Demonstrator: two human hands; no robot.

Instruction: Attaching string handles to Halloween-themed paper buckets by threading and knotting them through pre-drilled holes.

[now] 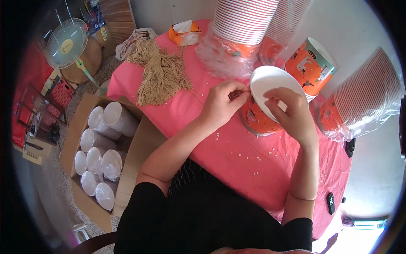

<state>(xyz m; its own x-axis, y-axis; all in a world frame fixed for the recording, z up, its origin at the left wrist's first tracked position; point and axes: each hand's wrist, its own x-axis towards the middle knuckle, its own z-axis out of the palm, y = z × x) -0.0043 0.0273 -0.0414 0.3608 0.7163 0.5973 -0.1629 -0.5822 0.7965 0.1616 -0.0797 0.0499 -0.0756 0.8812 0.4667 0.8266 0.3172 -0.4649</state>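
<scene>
Black shirt (203, 216) nearest, 6 o'clock. Orange bucket (259, 119) at 2 o'clock. Left hand (223, 103) pinching its rim at 9 o'clock; right hand (295, 113) curled over the mouth, can't tell if gripping. Tan cords (163, 78), 11 o'clock.

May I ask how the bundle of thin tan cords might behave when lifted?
The tan cord bundle would probably hang limp, as its thin strands curve and splay. It might tangle, since they overlap loosely; rolling seems unlikely, given its flattened spread.

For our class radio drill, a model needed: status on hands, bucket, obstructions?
Left hand at rim of orange bucket, right hand over its mouth. Bucket open, white inside. Nothing visibly blocking; tall nested stack standing behind.
</scene>
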